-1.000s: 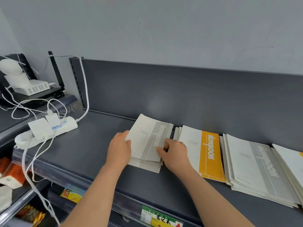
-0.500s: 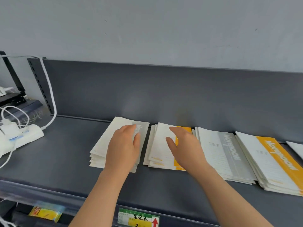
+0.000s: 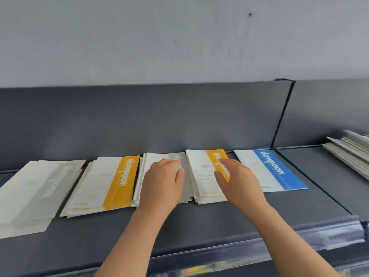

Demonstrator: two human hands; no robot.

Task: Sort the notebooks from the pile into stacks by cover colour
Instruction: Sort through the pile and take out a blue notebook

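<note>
From the shelf's (image 3: 199, 226) front edge, the left hand (image 3: 161, 186) lies flat, fingers straight, on the middle grey stack (image 3: 153, 158). The right hand (image 3: 237, 180) is spread over the right orange stack (image 3: 201, 172); I cannot tell if it touches. Along the back edge with these lie the left grey stack (image 3: 34, 192), the left orange stack (image 3: 105, 184) and the blue notebook (image 3: 273, 168), with the pile (image 3: 349, 150) farthest right.

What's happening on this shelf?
A person is sorting notebooks on a dark shelf. The left hand rests flat on a grey-banded stack; the right hand is over the orange-banded stack beside it. Neither of the hands grips anything. A second grey stack, a second orange stack and a blue notebook lie in the same row.
</note>
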